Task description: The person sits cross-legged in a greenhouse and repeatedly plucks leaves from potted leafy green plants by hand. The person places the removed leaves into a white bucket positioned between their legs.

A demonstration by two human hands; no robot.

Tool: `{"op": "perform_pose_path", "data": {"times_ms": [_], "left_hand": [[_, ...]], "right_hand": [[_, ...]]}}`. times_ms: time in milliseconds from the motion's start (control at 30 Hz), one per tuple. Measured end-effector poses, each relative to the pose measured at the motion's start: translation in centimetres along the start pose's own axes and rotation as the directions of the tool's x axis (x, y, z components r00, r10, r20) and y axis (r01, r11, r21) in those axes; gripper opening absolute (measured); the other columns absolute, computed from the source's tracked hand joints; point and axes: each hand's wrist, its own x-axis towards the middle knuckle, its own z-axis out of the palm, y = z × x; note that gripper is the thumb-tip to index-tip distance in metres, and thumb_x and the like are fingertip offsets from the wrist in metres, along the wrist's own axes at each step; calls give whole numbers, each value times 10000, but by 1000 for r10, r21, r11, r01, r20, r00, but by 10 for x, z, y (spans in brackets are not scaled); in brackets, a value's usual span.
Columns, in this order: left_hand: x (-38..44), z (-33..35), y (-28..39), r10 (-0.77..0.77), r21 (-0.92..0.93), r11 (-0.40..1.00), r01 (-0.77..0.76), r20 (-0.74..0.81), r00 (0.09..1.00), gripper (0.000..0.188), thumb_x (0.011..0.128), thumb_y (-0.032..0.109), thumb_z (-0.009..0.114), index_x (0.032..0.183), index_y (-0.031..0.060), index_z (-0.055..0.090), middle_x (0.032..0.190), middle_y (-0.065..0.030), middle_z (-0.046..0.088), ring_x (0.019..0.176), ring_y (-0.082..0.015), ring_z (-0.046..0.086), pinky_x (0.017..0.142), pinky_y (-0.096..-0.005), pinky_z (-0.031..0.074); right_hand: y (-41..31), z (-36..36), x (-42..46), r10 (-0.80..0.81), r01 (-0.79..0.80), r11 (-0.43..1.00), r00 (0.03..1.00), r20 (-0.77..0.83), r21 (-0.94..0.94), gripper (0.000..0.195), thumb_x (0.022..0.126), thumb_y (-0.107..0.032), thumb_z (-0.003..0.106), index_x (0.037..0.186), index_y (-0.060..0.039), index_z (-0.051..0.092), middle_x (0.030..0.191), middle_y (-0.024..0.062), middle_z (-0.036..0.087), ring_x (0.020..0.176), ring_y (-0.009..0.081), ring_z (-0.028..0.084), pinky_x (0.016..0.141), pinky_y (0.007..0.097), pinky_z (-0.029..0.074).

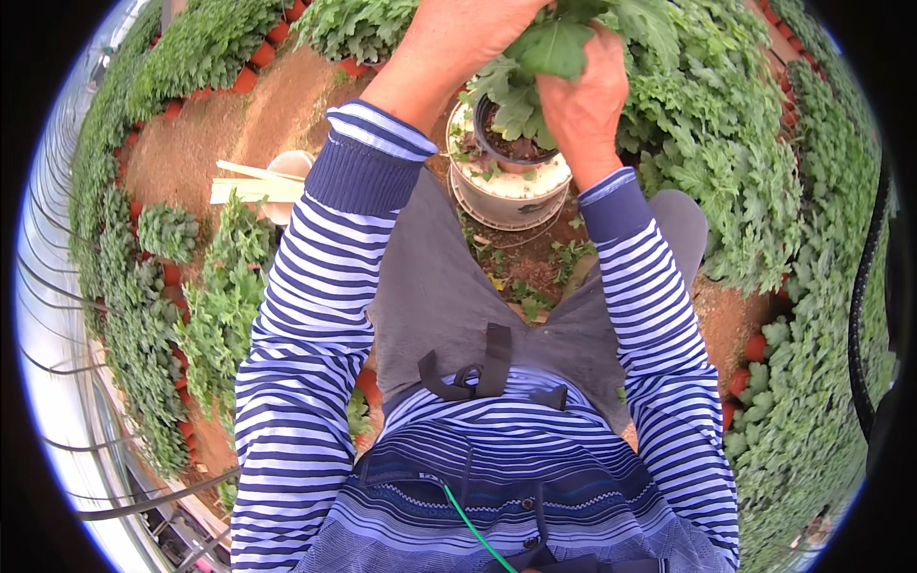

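A leafy potted plant [555,50], which looks like a chrysanthemum, stands in a dark-rimmed pot [517,165] between my knees. Under the pot is a white bucket [509,208], its top strewn with bits of leaf. My left hand [483,29] reaches over the plant's left side; the picture's top edge and leaves hide its fingers, so its grip cannot be told. On the right side, my right hand [586,93] is curled in among the stems and leaves, its fingertips partly covered by a broad leaf.
Pale flat sticks [258,188] lie across a light-coloured container [290,166] on the left. Dense potted plants [716,165] crowd close on my right. More plants in orange pots [263,54] line the soil. Leaf scraps [530,297] litter the ground between my legs.
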Motion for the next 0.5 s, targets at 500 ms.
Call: {"op": "perform_pose_path", "data": {"times_ms": [500], "left_hand": [[-55, 9, -34, 26, -154, 985, -78, -313, 949, 198, 934, 90, 638, 1063, -60, 648, 837, -72, 680, 750, -126, 621, 679, -272, 506]], "right_hand": [[3, -17, 11, 31, -45, 986, 996, 85, 163, 300, 815, -103, 733, 1101, -30, 679, 988, 129, 679, 889, 242, 656, 824, 343, 521]]}}
